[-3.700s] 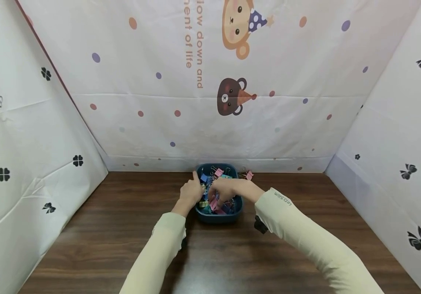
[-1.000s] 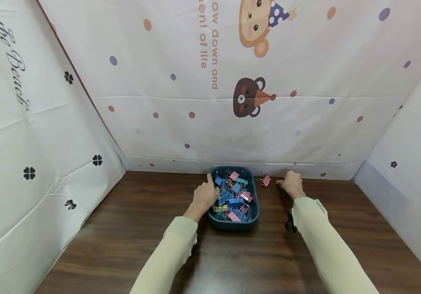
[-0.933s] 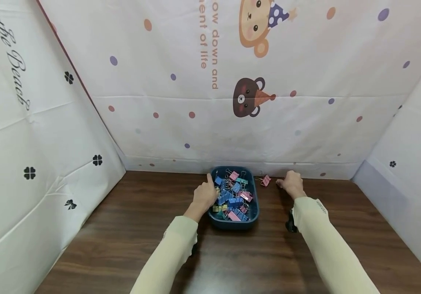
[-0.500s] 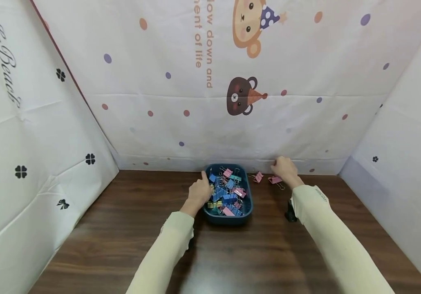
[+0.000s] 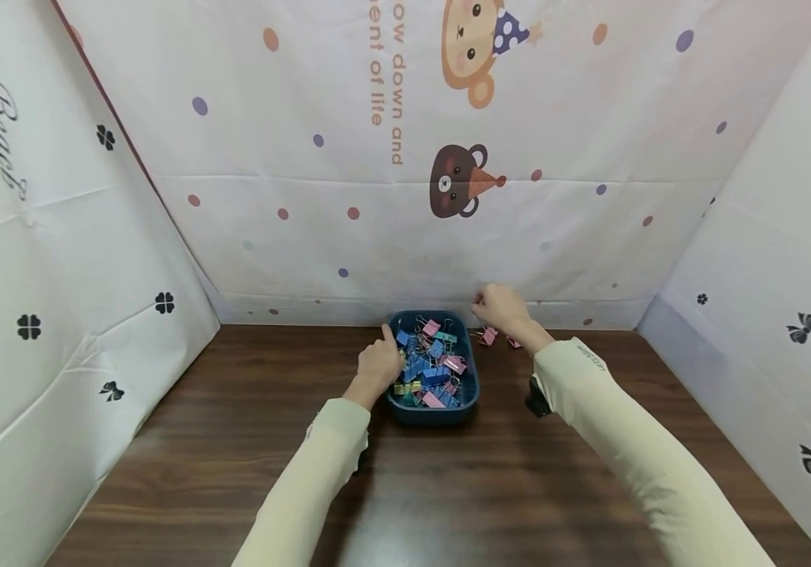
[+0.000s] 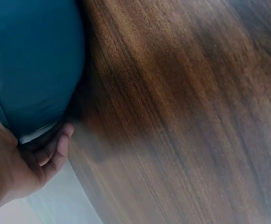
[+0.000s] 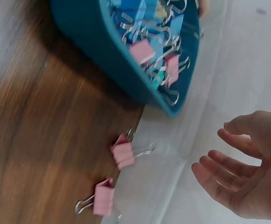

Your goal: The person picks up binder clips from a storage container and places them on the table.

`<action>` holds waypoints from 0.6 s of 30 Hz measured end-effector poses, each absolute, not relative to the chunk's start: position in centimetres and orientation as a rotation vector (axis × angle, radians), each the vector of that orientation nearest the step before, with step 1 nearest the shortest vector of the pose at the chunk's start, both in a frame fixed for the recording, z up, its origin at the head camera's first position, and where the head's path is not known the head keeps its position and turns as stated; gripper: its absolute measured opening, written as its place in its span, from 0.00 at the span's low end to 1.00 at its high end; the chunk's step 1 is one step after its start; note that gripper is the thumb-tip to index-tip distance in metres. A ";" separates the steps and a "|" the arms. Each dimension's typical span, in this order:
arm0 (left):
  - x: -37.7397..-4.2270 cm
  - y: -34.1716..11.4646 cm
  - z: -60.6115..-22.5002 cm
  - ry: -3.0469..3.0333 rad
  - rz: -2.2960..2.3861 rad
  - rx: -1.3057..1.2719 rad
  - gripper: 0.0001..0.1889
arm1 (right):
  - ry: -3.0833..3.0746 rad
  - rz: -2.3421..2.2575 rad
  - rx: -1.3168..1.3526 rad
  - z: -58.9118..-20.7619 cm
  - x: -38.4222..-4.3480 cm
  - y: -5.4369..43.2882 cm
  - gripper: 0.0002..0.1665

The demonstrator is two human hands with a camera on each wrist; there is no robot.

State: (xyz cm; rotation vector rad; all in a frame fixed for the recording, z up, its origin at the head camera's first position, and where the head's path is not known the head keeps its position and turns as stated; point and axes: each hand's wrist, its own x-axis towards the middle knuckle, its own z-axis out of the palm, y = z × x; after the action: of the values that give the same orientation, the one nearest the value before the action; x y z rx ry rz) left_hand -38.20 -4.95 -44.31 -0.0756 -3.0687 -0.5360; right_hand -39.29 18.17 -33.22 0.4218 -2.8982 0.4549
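A dark blue plastic bin (image 5: 432, 415) full of blue, pink, yellow and teal binder clips (image 5: 437, 376) stands at the back of the table. My left hand (image 5: 379, 362) holds the bin's left side; in the left wrist view its bent fingers (image 6: 56, 154) lie against the outer wall. My right hand (image 5: 501, 307) hovers beyond the bin's back right corner, fingers loosely bent, with nothing in them. In the right wrist view, two pink binder clips lie on the table below that hand: one pink clip (image 7: 123, 154) nearer the bin, another pink clip (image 7: 103, 198) farther off.
A brown wood-grain table (image 5: 271, 480) extends around the bin. Printed white cloth (image 5: 292, 252) rises right behind it, and more white cloth walls stand left and right. A dark wrist-worn device (image 5: 537, 398) hangs below the right sleeve.
My right hand went from inside the bin to the table on the right, left a pink binder clip there, then lifted and moved back left toward the bin. The left hand stayed on the bin.
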 end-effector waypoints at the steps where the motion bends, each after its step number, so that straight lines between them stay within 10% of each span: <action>1: -38.3 -5.0 -44.3 -3.070 -0.532 -0.070 0.40 | -2.895 0.454 0.441 -33.1 -39.3 17.7 0.16; 18: -38.3 -4.7 -44.4 -3.060 -0.534 -0.045 0.40 | -3.009 0.376 0.592 -35.1 -40.8 12.8 0.13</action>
State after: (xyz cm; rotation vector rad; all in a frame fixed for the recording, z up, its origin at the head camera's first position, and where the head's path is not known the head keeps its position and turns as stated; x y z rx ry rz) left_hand -38.26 -4.73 -44.44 -0.0454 -3.0601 -0.5338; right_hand -40.82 12.77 -35.12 0.5921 -3.0093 0.3756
